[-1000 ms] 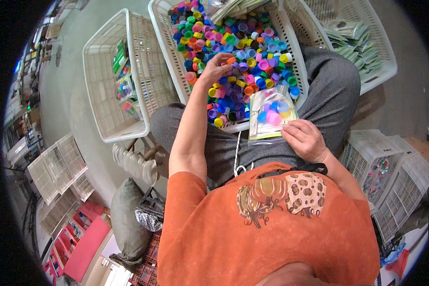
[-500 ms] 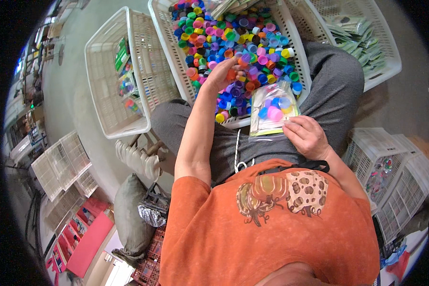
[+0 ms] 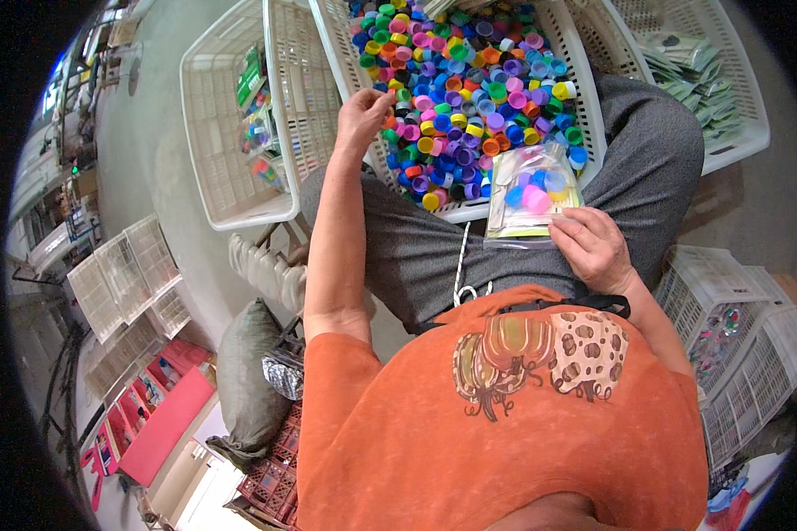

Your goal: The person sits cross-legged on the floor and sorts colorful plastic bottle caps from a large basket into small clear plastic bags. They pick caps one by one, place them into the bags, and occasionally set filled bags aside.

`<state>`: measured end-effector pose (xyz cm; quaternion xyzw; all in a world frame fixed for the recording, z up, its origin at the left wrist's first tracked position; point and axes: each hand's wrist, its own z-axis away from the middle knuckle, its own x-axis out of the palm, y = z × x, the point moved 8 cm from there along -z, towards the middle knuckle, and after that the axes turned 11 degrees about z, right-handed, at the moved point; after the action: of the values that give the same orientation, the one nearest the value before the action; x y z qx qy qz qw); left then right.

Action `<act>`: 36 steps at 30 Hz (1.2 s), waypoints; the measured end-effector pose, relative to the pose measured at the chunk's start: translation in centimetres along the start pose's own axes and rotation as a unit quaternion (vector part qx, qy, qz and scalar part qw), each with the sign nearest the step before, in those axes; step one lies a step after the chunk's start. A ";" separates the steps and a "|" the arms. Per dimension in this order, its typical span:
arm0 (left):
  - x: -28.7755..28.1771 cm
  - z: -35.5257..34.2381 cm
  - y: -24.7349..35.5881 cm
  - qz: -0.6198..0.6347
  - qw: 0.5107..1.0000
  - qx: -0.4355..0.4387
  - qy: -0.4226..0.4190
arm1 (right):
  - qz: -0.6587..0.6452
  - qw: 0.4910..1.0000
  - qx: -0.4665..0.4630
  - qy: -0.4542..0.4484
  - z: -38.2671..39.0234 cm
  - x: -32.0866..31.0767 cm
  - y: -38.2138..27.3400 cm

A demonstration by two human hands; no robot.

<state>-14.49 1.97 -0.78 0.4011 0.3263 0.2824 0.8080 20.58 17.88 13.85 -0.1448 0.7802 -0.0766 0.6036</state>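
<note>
Many small plastic caps (image 3: 469, 115) in mixed bright colours fill a white perforated basket (image 3: 591, 80) in front of my lap. Over the basket's left side is my left hand (image 3: 363, 120), its fingers drawn together at the edge of the caps; whatever is in them, if anything, is too small to make out. My right hand (image 3: 591, 248) pinches the lower right edge of a clear plastic bag (image 3: 531, 190). Inside that bag lie several blue, pink and yellow caps and a pale printed card. The bag rests across the basket's near rim and my lap.
Left of the caps stands another white basket (image 3: 239, 177) with a few packaged items. A basket of flat green packets (image 3: 704, 84) is at the far right. White crates (image 3: 735, 327) stand by my right elbow; a grey-green sack (image 3: 250, 380) is at my left.
My left hand has moved from over the middle of the caps to the basket's left side. My right hand still holds the bag. The whole view has shifted slightly.
</note>
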 end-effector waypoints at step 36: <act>9.2 10.3 0.2 0.224 0.937 -0.134 -0.233 | -0.057 0.996 -0.065 -0.016 1.7 0.2 -0.4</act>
<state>-0.98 3.90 1.40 0.4060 -0.0102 0.3957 0.8237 22.20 17.55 13.34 -0.2287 0.7643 -0.0579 0.6002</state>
